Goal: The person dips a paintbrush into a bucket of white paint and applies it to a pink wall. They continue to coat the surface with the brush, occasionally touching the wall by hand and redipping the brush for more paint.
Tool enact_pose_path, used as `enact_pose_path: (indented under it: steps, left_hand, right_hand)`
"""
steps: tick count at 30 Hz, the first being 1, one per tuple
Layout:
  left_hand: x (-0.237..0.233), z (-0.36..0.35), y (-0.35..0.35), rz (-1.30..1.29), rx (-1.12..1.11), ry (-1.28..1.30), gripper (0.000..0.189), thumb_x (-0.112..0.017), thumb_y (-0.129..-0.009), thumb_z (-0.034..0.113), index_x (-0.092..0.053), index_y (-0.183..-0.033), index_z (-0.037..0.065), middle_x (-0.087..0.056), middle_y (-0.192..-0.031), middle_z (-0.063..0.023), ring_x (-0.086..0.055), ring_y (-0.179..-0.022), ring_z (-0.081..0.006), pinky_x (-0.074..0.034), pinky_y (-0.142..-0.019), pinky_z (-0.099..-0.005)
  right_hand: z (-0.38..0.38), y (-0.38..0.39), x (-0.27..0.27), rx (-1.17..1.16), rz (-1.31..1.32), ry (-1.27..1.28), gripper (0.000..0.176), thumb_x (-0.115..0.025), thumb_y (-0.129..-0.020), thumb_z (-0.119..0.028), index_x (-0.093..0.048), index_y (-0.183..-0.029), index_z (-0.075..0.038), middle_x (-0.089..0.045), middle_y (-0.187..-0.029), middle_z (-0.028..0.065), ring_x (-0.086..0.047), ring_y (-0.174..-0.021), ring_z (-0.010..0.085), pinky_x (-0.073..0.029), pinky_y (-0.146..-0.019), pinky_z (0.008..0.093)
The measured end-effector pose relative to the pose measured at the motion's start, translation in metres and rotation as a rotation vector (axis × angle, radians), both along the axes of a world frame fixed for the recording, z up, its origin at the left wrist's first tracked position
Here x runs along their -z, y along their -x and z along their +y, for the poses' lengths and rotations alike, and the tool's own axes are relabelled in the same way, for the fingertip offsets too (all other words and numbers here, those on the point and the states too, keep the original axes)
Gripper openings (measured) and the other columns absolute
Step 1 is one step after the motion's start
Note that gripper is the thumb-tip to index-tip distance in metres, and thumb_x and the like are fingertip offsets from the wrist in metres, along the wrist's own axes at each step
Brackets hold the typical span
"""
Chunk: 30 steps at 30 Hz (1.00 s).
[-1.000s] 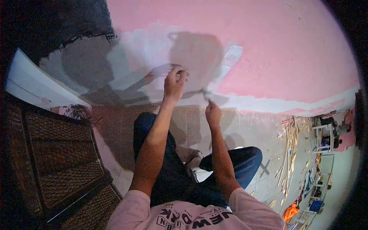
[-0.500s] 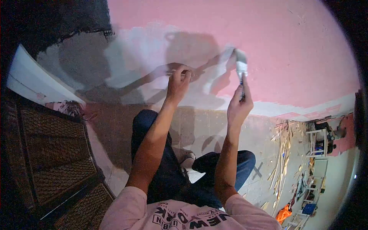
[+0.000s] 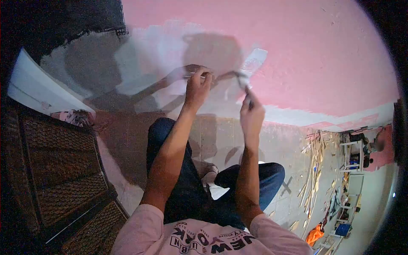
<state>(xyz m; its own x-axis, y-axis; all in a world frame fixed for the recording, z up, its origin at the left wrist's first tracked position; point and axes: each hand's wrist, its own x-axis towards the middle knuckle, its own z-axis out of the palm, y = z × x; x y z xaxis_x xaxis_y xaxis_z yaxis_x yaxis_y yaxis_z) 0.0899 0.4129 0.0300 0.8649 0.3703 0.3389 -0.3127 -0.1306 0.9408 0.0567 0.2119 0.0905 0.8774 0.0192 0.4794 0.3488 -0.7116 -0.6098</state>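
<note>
My right hand (image 3: 253, 114) is closed around the handle of a paintbrush (image 3: 243, 80), whose bristles are at the wall (image 3: 306, 51). The brush is blurred by motion. A fresh white paint stroke (image 3: 256, 59) shows on the pink surface just beyond the brush. My left hand (image 3: 197, 90) is raised close to the wall, left of the brush, with its fingers curled together. What those fingers hold, if anything, I cannot make out. Shadows of my head and arms fall across the white-painted patch.
Dark woven panels (image 3: 63, 165) stand at the left, beside a curved white panel (image 3: 46, 91). Wood strips and debris (image 3: 313, 170) litter the tiled floor on the right. Farther off are a white stool (image 3: 352, 155), shelves, an orange cloth (image 3: 315, 235) and another person.
My right hand has moved the brush left and down toward my body, leaving a white stroke on the pink wall. The left hand has hardly moved.
</note>
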Motion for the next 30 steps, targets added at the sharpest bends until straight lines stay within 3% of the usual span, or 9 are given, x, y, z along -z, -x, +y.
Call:
enact_pose_path:
  steps: [2,5,7,11,14,17,24,27,30]
  left_hand:
    - [-0.001,0.001,-0.002,-0.019,-0.017,-0.015,0.019,-0.061,-0.098,0.015,-0.068,-0.109,0.001,-0.070,-0.105,-0.0109,-0.066,-0.099,-0.0224,-0.050,-0.091,-0.0342]
    - [-0.009,0.003,0.003,-0.007,0.002,0.034,0.019,-0.061,-0.099,0.014,-0.068,-0.110,0.001,-0.070,-0.104,-0.0109,-0.066,-0.101,-0.0224,-0.050,-0.091,-0.0341]
    - [-0.010,0.003,0.002,-0.010,0.006,0.006,0.018,-0.060,-0.099,0.013,-0.068,-0.110,0.001,-0.070,-0.104,-0.0106,-0.067,-0.098,-0.0220,-0.053,-0.088,-0.0335]
    - [0.007,-0.003,-0.011,-0.021,0.031,0.122,0.018,-0.058,-0.100,0.013,-0.068,-0.109,0.000,-0.071,-0.098,-0.0112,-0.070,-0.088,-0.0219,-0.056,-0.079,-0.0336]
    - [0.006,0.000,-0.013,-0.089,0.026,0.115,0.021,-0.057,-0.100,0.016,-0.067,-0.108,0.001,-0.073,-0.089,-0.0131,-0.072,-0.077,-0.0239,-0.056,-0.074,-0.0364]
    - [0.009,0.002,-0.011,-0.080,0.012,0.135,0.021,-0.056,-0.100,0.017,-0.067,-0.108,0.001,-0.073,-0.091,-0.0130,-0.072,-0.077,-0.0229,-0.056,-0.074,-0.0361]
    - [0.004,0.013,-0.005,-0.031,0.000,0.051,0.019,-0.056,-0.101,0.012,-0.067,-0.110,0.000,-0.072,-0.096,-0.0098,-0.071,-0.087,-0.0194,-0.056,-0.077,-0.0321]
    - [0.005,0.016,-0.003,-0.004,0.012,0.118,0.018,-0.057,-0.100,0.009,-0.067,-0.110,0.000,-0.070,-0.098,-0.0081,-0.070,-0.093,-0.0182,-0.057,-0.079,-0.0307]
    - [0.008,0.016,-0.002,-0.014,0.020,0.166,0.017,-0.057,-0.101,0.008,-0.067,-0.111,0.000,-0.070,-0.099,-0.0081,-0.070,-0.094,-0.0181,-0.058,-0.078,-0.0314]
  right_hand:
    - [0.009,-0.008,-0.036,-0.004,-0.144,-0.144,0.032,-0.055,-0.103,-0.013,-0.069,-0.131,-0.007,-0.049,-0.059,0.0147,-0.048,-0.051,0.0186,-0.043,-0.053,0.0354]
    - [0.023,0.005,-0.077,0.068,-0.073,-0.201,0.036,-0.054,-0.104,-0.010,-0.063,-0.137,-0.001,-0.066,-0.085,0.0041,-0.047,-0.066,0.0103,-0.043,-0.059,0.0274]
    - [0.020,-0.007,-0.043,0.014,-0.240,-0.158,0.034,-0.055,-0.103,-0.013,-0.066,-0.136,-0.008,-0.054,-0.064,0.0186,-0.052,-0.055,0.0220,-0.045,-0.055,0.0357]
    - [0.014,-0.010,0.063,0.066,0.104,0.054,0.035,-0.056,-0.100,-0.013,-0.067,-0.132,-0.009,-0.067,-0.080,0.0291,-0.070,-0.069,0.0378,-0.052,-0.063,0.0471]
    - [-0.001,-0.020,0.144,-0.017,0.196,0.171,0.034,-0.057,-0.098,-0.014,-0.069,-0.129,-0.008,-0.068,-0.081,0.0284,-0.071,-0.072,0.0378,-0.053,-0.067,0.0485]
    - [-0.009,-0.023,0.148,-0.022,0.206,0.198,0.034,-0.057,-0.098,-0.013,-0.070,-0.128,-0.007,-0.068,-0.079,0.0276,-0.070,-0.070,0.0373,-0.053,-0.067,0.0465]
    - [0.011,0.007,-0.007,0.085,-0.026,-0.056,0.038,-0.053,-0.101,-0.010,-0.065,-0.137,-0.010,-0.066,-0.074,0.0239,-0.061,-0.056,0.0290,-0.050,-0.059,0.0413]
    - [0.021,0.011,0.002,0.070,-0.139,-0.194,0.040,-0.051,-0.103,-0.012,-0.062,-0.142,-0.011,-0.064,-0.075,0.0242,-0.055,-0.055,0.0256,-0.049,-0.058,0.0415]
    - [0.016,-0.023,0.096,0.029,-0.008,-0.063,0.042,-0.052,-0.105,-0.017,-0.058,-0.146,-0.015,-0.064,-0.075,0.0236,-0.056,-0.056,0.0298,-0.048,-0.057,0.0443]
